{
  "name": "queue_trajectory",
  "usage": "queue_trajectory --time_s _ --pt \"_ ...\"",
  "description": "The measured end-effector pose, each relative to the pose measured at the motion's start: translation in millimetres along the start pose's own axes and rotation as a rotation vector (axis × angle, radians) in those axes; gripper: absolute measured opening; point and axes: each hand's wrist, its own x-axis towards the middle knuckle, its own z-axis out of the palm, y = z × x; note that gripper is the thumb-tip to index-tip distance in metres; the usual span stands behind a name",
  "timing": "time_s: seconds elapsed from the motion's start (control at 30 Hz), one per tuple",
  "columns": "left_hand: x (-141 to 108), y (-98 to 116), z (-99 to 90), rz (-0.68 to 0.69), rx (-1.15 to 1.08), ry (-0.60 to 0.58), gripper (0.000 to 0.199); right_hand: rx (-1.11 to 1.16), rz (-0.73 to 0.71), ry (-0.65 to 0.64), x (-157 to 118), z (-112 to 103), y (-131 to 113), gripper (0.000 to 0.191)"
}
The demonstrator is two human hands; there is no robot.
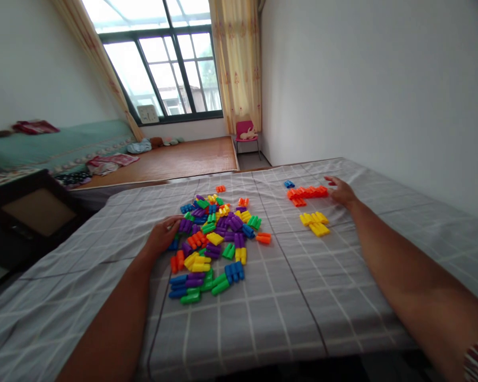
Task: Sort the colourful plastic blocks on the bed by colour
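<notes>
Hands (159, 237) lie well apart over checked cloth (266, 318), right fingers (334, 181) parted, left grip unclear, curtained window (195, 79) beyond.

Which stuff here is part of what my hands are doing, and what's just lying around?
In use:
- mixed block pile by your left hand
- orange blocks at your right hand
- yellow blocks
- blue block

Apparently just lying around:
- pink chair
- plush toy on it
- windowsill clock
- crumpled pink cloth
</notes>
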Motion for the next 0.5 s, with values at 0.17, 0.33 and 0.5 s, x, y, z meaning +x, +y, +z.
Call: queue_trajectory --time_s 0.17,0.33,0.5 --pt "-2.8 21.3 -5.5 0.025 -0.041 0.141 0.048 -0.033 -0.075 0.166 0.3 -0.8 -16.6 0.05" --pt "-7.6 52.2 3.9 0.283 -0.038 -0.012 0.04 -0.031 -0.322 0.203 -10.5 13.9 -77.1 0.044" --pt "-10.6 60.5 12.2 0.45 0.028 -0.213 0.037 0.085 -0.637 -0.119 -50.0 43.9 -175.0 0.032"
